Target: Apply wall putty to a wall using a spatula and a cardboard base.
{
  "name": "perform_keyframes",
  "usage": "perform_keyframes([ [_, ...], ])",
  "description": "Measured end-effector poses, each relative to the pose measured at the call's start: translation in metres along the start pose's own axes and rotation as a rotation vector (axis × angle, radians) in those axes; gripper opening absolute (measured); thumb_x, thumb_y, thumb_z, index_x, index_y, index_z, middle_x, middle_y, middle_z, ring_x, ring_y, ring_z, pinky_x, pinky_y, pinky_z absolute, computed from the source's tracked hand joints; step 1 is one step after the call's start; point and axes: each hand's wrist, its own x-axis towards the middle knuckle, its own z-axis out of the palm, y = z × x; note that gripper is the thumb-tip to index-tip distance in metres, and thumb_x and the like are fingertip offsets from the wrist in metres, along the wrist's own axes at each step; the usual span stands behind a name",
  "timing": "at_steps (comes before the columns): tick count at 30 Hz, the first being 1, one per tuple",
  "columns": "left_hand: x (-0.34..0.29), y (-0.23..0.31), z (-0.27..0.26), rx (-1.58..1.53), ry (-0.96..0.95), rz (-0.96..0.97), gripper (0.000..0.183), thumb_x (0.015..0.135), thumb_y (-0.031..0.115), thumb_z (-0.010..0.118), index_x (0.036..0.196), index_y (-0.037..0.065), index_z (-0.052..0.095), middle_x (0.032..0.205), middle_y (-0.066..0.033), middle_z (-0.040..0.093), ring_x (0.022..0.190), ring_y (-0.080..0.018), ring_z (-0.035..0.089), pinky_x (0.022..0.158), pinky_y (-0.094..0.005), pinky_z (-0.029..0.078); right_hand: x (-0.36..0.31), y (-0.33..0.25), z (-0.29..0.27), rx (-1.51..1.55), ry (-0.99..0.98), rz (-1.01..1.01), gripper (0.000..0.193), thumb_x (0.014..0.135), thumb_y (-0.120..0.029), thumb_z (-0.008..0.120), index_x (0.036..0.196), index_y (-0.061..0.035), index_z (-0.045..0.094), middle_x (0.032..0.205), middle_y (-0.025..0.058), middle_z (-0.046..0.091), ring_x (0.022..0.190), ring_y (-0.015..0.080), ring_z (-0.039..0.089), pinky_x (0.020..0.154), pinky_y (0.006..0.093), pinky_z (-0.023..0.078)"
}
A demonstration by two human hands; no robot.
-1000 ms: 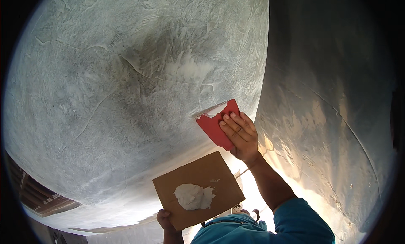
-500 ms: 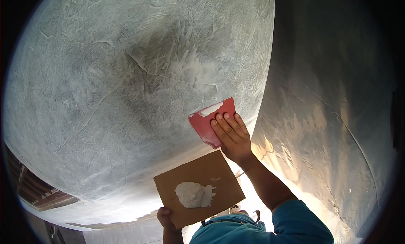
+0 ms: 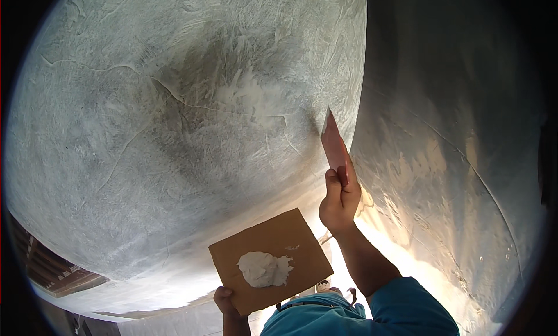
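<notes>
My right hand (image 3: 340,198) grips a flat red putty spreader (image 3: 333,143), thumb on one face and fingers behind the other. The spreader is turned nearly edge-on, its tip against or very close to the grey plastered wall (image 3: 174,127) near its right edge; contact cannot be told for sure. Low in the picture, my left hand (image 3: 224,301) holds a brown cardboard piece (image 3: 311,252) by its lower left corner, thumb on top and the other fingers hidden beneath. A lump of white putty (image 3: 264,269) rests on the cardboard, with a small smear beside it.
The plastered surface has whitish streaks and a thin raised line (image 3: 180,101) across it. Beyond its right edge stands a darker grey wall (image 3: 442,156) with light patches. An opening with brown slats (image 3: 55,266) shows at the lower left.
My right hand has turned the spreader from face-on to nearly edge-on and moved it up and right toward the wall's edge. The cardboard with putty has barely shifted.
</notes>
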Motion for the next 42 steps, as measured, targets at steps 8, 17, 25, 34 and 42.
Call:
perform_keyframes([
  [8, -0.006, -0.001, -0.021, -0.016, 0.015, -0.026, 0.074, 0.075, 0.027, 0.050, 0.141, -0.004, 0.046, 0.138, -0.0249, 0.055, 0.123, -0.0422, 0.056, 0.107, -0.0502, 0.046, -0.012, 0.050, 0.046, -0.567, -0.045, -0.479, 0.064, 0.085, 0.011, 0.050, 0.147, 0.0129, 0.035, 0.152, 0.0352, 0.035, 0.146, 0.0470, 0.032, 0.119, 0.0604, 0.022],
  [17, -0.017, 0.021, -0.050, -0.060, 0.001, 0.034, 0.075, 0.075, 0.026, 0.050, 0.143, -0.004, 0.044, 0.142, -0.0244, 0.052, 0.129, -0.0425, 0.052, 0.111, -0.0509, 0.041, -0.017, 0.043, 0.083, -0.637, -0.047, -0.357, 0.063, 0.088, 0.006, 0.056, 0.146, 0.0160, 0.032, 0.148, 0.0450, 0.029, 0.140, 0.0593, 0.030, 0.115, 0.0651, 0.027],
  [25, -0.014, 0.032, -0.056, -0.054, -0.109, -0.002, 0.077, 0.074, 0.024, 0.051, 0.144, -0.004, 0.043, 0.144, -0.0241, 0.051, 0.130, -0.0419, 0.051, 0.113, -0.0500, 0.039, -0.052, 0.030, 0.086, -0.647, -0.113, -0.321, 0.060, 0.091, 0.000, 0.050, 0.148, 0.0097, 0.035, 0.150, 0.0401, 0.031, 0.140, 0.0539, 0.036, 0.115, 0.0634, 0.028],
  [34, -0.019, 0.031, -0.059, -0.105, -0.123, 0.006, 0.076, 0.075, 0.024, 0.053, 0.144, -0.005, 0.043, 0.143, -0.0233, 0.052, 0.131, -0.0409, 0.050, 0.114, -0.0499, 0.038, -0.022, -0.019, 0.009, -0.253, 0.024, 0.023, 0.057, 0.089, 0.010, 0.045, 0.145, 0.0050, 0.044, 0.146, 0.0264, 0.049, 0.137, 0.0379, 0.048, 0.113, 0.0393, 0.041],
  [42, -0.022, 0.032, -0.057, -0.059, -0.057, -0.016, 0.075, 0.075, 0.025, 0.052, 0.143, -0.006, 0.043, 0.142, -0.0242, 0.052, 0.128, -0.0417, 0.052, 0.112, -0.0499, 0.041, -0.011, 0.026, 0.046, -0.459, 0.029, -0.272, 0.065, 0.087, 0.012, 0.050, 0.150, 0.0081, 0.035, 0.153, 0.0284, 0.038, 0.145, 0.0407, 0.035, 0.119, 0.0547, 0.027],
])
